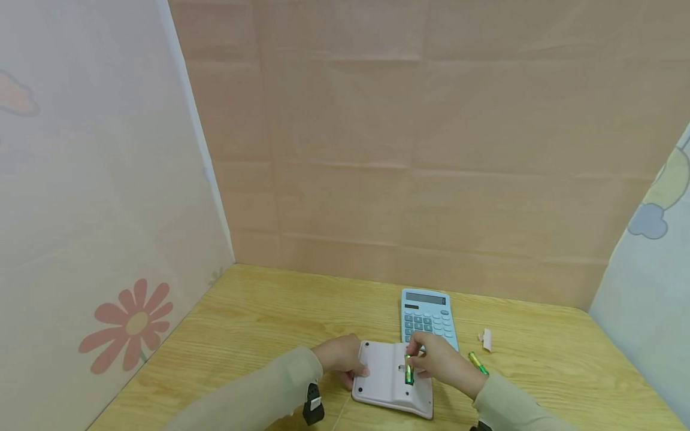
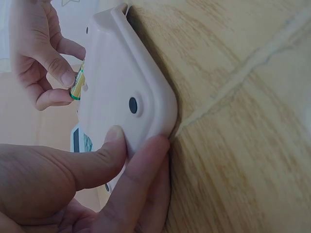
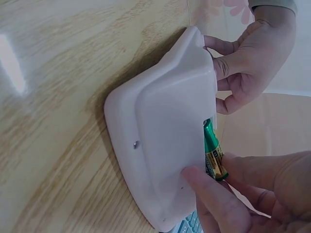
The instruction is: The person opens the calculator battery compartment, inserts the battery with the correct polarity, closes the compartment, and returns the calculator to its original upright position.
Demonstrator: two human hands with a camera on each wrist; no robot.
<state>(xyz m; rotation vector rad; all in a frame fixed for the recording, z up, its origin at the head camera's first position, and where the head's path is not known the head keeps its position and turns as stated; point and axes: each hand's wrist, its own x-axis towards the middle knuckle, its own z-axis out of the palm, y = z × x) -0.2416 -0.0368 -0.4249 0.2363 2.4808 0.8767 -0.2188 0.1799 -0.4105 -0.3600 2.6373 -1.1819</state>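
A pale pink calculator (image 1: 380, 366) lies back side up on the table, its small dark feet showing. My left hand (image 1: 342, 355) grips its left edge, thumb on the back and fingers at the side. At the battery slot, my right hand (image 1: 443, 364) pinches a green and gold battery (image 3: 214, 154) by one end. The battery's other end sits at the slot opening, and the battery tilts out from the back. Part of the slot is hidden behind the battery and fingers.
A light blue calculator (image 1: 428, 314) lies face up just beyond the pink one, partly covered by my right hand. A second green and gold battery (image 1: 477, 363) rests near my right sleeve. Behind it is a small pink battery cover (image 1: 487, 340). Papered walls surround the wooden table (image 1: 302, 305).
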